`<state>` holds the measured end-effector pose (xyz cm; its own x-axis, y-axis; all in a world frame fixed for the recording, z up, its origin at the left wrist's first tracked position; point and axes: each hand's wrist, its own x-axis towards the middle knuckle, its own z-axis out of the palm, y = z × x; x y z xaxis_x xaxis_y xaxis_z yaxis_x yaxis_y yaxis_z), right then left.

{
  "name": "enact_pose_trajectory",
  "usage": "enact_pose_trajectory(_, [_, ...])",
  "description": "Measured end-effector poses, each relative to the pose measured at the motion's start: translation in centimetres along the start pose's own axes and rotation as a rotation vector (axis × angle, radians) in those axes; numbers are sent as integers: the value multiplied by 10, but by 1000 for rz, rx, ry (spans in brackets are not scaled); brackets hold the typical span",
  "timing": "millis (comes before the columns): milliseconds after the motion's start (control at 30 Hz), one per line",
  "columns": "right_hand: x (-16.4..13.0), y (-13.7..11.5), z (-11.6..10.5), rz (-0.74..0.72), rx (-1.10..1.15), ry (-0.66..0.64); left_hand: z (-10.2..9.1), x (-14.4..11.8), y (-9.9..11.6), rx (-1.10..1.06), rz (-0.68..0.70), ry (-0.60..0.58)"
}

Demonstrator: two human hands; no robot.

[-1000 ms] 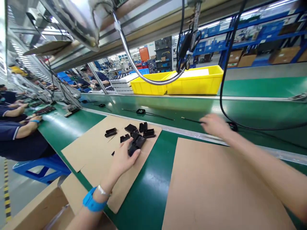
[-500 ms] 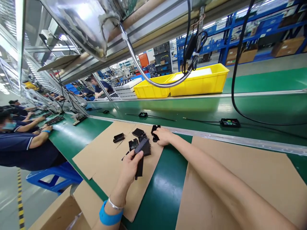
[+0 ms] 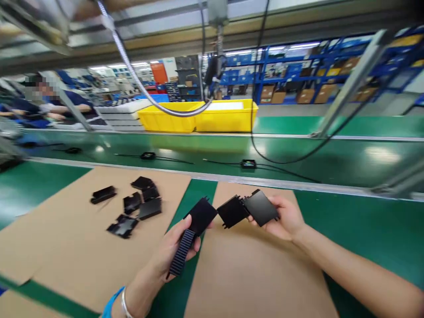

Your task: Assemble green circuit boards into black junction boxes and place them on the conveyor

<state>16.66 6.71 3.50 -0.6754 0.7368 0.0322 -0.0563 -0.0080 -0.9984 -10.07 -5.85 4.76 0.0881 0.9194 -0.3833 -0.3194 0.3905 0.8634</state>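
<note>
Black plastic parts (image 3: 247,208) in both hands; left one (image 3: 194,232) has ribbed strip. More black pcs (image 3: 132,207) on plain brown cardboard (image 3: 59,247), near left. Green belt (image 3: 347,159). Yellow bins (image 3: 198,115) far centre. Blue racks (image 3: 298,66) far right. Blue wristband (image 3: 109,304).

Both forearms reaching forward, hands raised side by side. Left hand (image 3: 174,249) curled shut in a grip, wrist banded. Right hand (image 3: 285,218) palm-up, fingers pinching closed.
</note>
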Motion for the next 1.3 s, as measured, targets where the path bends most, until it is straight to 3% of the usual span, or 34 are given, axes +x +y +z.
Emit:
enact_pose_trajectory(67, [-34, 4, -12, 74, 175, 96, 19, 15, -7, 301, 87, 25])
enact_pose_trajectory(167, [-78, 5, -21, 128, 312, 168, 41, 32, -16, 843, 378, 21])
enact_pose_trajectory(267, [-118, -1, -16, 46, -43, 126, 53, 45, -24, 1304, 683, 15])
enact_pose_trajectory(400, [-151, -5, 11, 18, -597, -106, 64, 52, -27, 1729, 723, -36])
enact_pose_trajectory(500, [-157, -3, 27, 50, -750, -268, 69, 49, -18, 1678, 729, -127])
enact_pose_trajectory(600, [-156, -7, 25, -29, -778, -370, 66, 44, -3, 1526, 699, -158])
enact_pose_trajectory(700, [-154, -17, 9, -99, -811, -439, 56, 48, 9, 1313, 576, -83])
enact_pose_trajectory(800, [-149, -26, -9, -115, -848, -462, 48, 70, 14, 1153, 521, 33])
enact_pose_trajectory(967, [-135, -29, -25, -69, -903, -444, 58, 119, 9, 1123, 640, 204])
enact_pose_trajectory(1033, [-129, -26, -24, -32, -920, -426, 70, 127, 5, 1139, 686, 142])
enact_pose_trajectory(1133, [-125, -17, -15, 26, -936, -421, 83, 121, -5, 1168, 696, -46])
enact_pose_trajectory(1300, [-128, -7, 0, 27, -983, -415, 75, 96, -16, 1217, 716, -118])
